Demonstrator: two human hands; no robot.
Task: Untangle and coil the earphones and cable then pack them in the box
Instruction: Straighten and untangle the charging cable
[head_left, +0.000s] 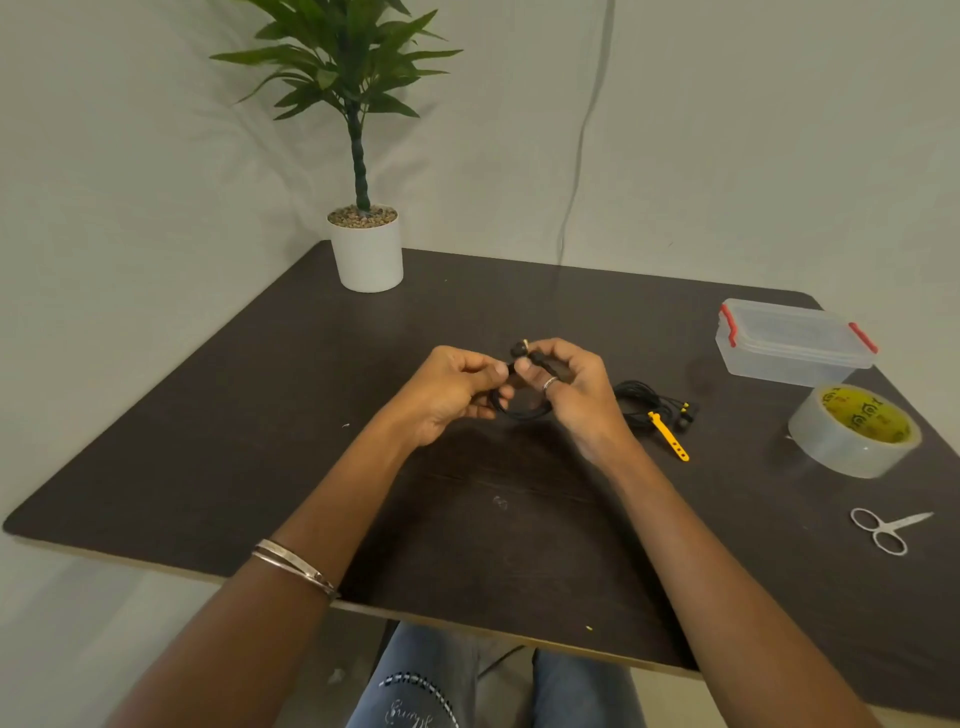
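Observation:
Over the middle of the dark table (260, 426), both my hands hold a black pair of earphones (522, 353). My left hand (457, 389) pinches the coiled wire, whose loop hangs below my fingers. My right hand (566, 384) grips the buds end, and two black buds stick out above its fingers. To the right on the table lies a second bundle of black cable (644, 402) with yellow-marked ends and a yellow strap (670, 436). The clear plastic box (795, 340) with red clips stands at the far right, lid on.
A roll of clear tape (854, 431) with a yellow core lies near the right edge. Small scissors (888, 530) lie nearer me on the right. A potted plant (366, 249) stands at the back left corner. A thin cord hangs down the wall behind.

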